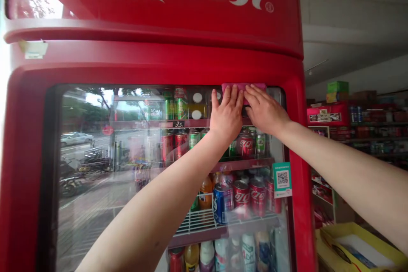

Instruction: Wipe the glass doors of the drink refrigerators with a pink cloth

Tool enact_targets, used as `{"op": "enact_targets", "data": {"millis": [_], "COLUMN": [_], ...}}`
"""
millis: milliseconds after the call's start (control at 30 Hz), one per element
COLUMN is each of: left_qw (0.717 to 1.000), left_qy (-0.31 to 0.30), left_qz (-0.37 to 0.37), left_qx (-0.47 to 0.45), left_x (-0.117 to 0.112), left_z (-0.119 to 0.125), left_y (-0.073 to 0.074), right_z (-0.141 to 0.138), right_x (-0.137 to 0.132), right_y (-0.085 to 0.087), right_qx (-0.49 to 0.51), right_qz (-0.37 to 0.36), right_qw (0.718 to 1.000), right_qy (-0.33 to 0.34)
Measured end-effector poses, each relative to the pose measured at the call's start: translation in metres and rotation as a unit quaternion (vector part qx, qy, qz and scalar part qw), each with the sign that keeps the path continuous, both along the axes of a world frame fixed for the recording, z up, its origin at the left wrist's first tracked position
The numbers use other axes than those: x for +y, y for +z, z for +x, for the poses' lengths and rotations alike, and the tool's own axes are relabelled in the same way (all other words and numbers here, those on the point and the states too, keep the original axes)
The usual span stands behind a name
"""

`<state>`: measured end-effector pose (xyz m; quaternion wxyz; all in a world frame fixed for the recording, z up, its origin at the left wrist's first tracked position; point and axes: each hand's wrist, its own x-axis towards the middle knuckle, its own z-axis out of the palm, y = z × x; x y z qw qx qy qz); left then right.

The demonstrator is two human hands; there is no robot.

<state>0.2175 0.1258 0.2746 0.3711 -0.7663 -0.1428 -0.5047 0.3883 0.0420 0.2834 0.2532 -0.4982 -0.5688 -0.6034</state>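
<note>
A pink cloth point(244, 88) lies folded against the top of the glass door point(95, 170) of a red Coca-Cola display fridge point(153, 55). My left hand point(227, 112) presses on the cloth's left end with its fingers spread. My right hand point(264, 109) lies flat over the cloth's right end, close beside the left. Behind the glass, red Coca-Cola cans point(246, 145) and green cans point(180, 108) stand on the shelves. The glass reflects a street with a parked car.
A QR code sticker point(282, 180) sits on the glass at the right edge. Right of the fridge, stocked store shelves point(376, 129) line the wall, with green boxes point(338, 87) up high. A yellow carton point(360, 248) sits low at the bottom right.
</note>
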Motion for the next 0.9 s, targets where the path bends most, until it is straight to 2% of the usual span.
{"op": "enact_targets", "data": {"millis": [200, 333, 433, 600, 667, 733, 900], "left_qw": [0.999, 0.999, 0.999, 0.998, 0.998, 0.998, 0.996], "left_qy": [-0.029, -0.038, -0.040, -0.048, -0.049, -0.048, -0.035], "left_qz": [0.011, 0.006, -0.001, 0.002, 0.002, 0.006, 0.007], "left_qx": [0.029, 0.034, 0.034, 0.041, 0.042, 0.049, 0.079], "left_x": [-0.029, -0.042, -0.044, -0.046, -0.048, -0.049, -0.046], "left_z": [0.061, 0.093, 0.100, 0.093, 0.091, 0.092, 0.090], "left_y": [0.004, 0.007, 0.010, 0.012, 0.004, -0.010, -0.057], "right_z": [0.052, 0.069, 0.068, 0.052, 0.047, 0.045, 0.048], "right_x": [-0.028, -0.036, -0.035, -0.036, -0.038, -0.040, -0.040], "right_y": [-0.004, -0.006, -0.002, 0.003, -0.004, -0.018, -0.074], "right_qx": [0.036, 0.059, 0.069, 0.099, 0.114, 0.115, 0.105], "right_qz": [0.020, 0.044, 0.052, 0.059, 0.055, 0.053, 0.062], "right_qw": [0.998, 0.994, 0.993, 0.987, 0.984, 0.982, 0.983], "right_qy": [-0.055, -0.076, -0.084, -0.113, -0.128, -0.140, -0.134]}}
